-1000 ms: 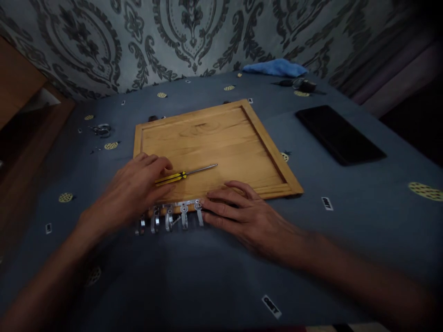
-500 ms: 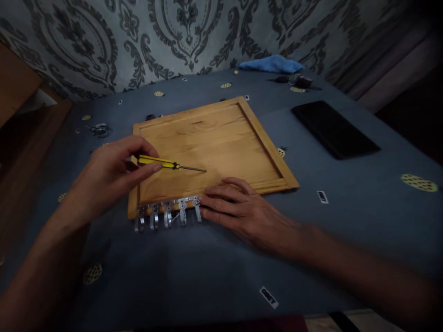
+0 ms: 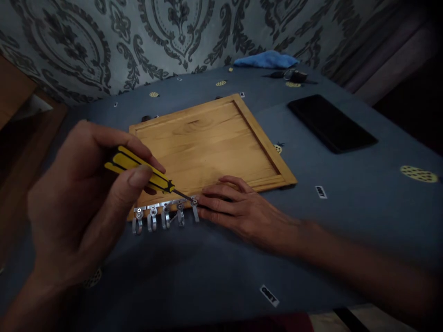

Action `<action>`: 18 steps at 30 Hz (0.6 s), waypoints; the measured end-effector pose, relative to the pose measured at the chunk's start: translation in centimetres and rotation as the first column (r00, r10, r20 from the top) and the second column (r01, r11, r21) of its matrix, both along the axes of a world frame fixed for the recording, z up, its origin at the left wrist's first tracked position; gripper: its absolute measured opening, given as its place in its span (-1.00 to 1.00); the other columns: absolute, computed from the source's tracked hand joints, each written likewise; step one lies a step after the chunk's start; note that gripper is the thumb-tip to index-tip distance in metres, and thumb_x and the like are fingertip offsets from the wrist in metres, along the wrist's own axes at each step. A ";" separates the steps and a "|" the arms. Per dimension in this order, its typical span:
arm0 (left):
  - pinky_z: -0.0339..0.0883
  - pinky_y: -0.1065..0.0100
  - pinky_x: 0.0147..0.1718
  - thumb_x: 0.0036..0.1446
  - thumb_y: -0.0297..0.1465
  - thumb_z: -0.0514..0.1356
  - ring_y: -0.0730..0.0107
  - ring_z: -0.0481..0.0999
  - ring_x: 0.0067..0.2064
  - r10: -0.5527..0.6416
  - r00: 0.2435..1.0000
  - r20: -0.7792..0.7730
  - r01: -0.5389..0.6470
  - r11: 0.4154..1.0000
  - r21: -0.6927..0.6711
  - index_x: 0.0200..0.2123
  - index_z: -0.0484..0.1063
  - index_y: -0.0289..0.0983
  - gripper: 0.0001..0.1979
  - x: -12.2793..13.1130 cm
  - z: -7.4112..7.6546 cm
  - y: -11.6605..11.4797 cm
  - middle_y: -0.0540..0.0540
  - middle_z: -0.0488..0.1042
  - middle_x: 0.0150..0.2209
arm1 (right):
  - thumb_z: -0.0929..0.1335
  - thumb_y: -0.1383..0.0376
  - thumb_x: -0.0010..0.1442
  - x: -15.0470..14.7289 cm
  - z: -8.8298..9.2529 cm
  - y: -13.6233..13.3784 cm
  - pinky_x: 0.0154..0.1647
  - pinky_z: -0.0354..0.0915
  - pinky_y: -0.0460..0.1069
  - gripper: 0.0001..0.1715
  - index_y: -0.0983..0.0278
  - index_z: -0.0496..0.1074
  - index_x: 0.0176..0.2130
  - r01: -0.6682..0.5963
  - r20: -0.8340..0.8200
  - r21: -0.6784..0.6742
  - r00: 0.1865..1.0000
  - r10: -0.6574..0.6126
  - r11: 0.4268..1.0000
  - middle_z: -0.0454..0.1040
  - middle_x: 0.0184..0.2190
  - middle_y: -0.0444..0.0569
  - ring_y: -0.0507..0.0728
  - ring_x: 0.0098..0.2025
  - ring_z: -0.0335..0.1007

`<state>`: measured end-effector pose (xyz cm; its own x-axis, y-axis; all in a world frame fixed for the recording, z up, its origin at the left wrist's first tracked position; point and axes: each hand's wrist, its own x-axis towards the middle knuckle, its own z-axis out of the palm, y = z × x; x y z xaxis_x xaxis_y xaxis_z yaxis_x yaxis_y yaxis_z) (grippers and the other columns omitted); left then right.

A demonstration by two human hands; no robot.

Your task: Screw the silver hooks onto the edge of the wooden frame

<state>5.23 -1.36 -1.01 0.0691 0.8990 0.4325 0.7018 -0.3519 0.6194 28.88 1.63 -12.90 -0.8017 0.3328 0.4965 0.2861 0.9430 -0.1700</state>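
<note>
My left hand (image 3: pixel 86 193) is closed around the yellow-and-black handle of a screwdriver (image 3: pixel 143 170). The screwdriver slants down to the right, its tip at the rightmost hook of a metal hook rail (image 3: pixel 159 204). The rail has several silver hooks and lies along the near edge of a framed wooden board (image 3: pixel 204 138). My right hand (image 3: pixel 242 207) lies palm down with fingers stretched out over the board's near edge. Its fingertips touch the rail's right end; its thumb is hidden.
A black phone-like slab (image 3: pixel 332 122) lies to the right on the patterned blue-grey tablecloth (image 3: pixel 207 272). At the back are a blue cloth (image 3: pixel 266 60) and a small dark object (image 3: pixel 294 76). A wooden box-like piece (image 3: pixel 17 92) stands at the left.
My left hand has come nearer and tilted the screwdriver downward, bringing its tip from above the board to the rightmost hook. My right hand has stayed in place.
</note>
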 end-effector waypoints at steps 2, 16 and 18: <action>0.36 0.18 -0.29 0.31 -0.17 0.18 0.33 0.52 -0.28 0.004 0.994 -0.106 -0.001 0.999 0.035 -0.16 0.44 -0.08 -0.85 0.0 -0.4 0.0 0.06 0.52 -0.23 | 0.16 0.37 0.50 0.1 -0.1 0.0 0.24 0.26 0.22 -0.62 0.29 0.46 0.12 0.001 0.004 -0.002 1.000 -0.001 1.000 0.56 0.12 -0.04 0.18 0.17 0.39; 0.46 0.37 -0.43 0.34 -0.30 0.16 0.41 0.60 -0.31 -0.068 0.965 -0.253 0.108 0.983 0.148 -0.16 0.43 -0.07 -0.93 -0.2 -1.6 0.5 0.08 0.54 -0.26 | 0.15 0.37 0.51 0.1 -0.1 -0.1 0.24 0.26 0.20 -0.62 0.28 0.45 0.12 0.009 0.003 0.006 1.000 -0.009 1.000 0.55 0.13 -0.06 0.16 0.17 0.39; 0.48 0.38 -0.42 0.34 -0.31 0.15 0.41 0.60 -0.31 -0.087 0.963 -0.255 0.125 0.982 0.139 -0.15 0.43 -0.07 -0.93 -0.3 -1.6 0.5 0.07 0.54 -0.26 | 0.15 0.37 0.51 0.1 -0.1 -0.1 0.25 0.25 0.21 -0.62 0.28 0.46 0.12 0.011 0.003 0.003 1.000 -0.011 1.000 0.55 0.13 -0.05 0.17 0.18 0.38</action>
<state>4.94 -0.81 -2.61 0.2823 0.8056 0.5208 0.7794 -0.5092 0.3651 28.95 1.53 -13.04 -0.7998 0.3398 0.4949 0.2966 0.9404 -0.1664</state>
